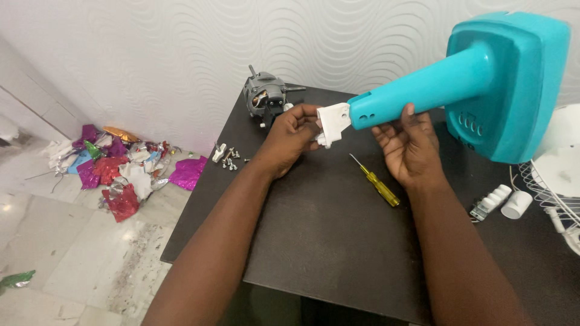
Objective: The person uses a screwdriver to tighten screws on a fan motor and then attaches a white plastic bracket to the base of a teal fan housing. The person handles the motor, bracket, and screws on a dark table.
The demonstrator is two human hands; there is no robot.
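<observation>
Left hand (pixel 292 134) pinches the white bracket (pixel 333 123) at the end of the teal fan stand (pixel 477 84). Right hand (pixel 406 148) cups the stand's neck from below, fingers closed on it.

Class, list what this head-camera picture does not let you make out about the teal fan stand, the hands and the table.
- Teal fan stand: underside of its base faces away.
- White bracket: the left hand covers part of it.
- Right hand: fingertips hidden behind the stand's neck.
- Wire guard: cut off by the right edge.
- Screws: too small to count.
- Motor: far side hidden.
</observation>
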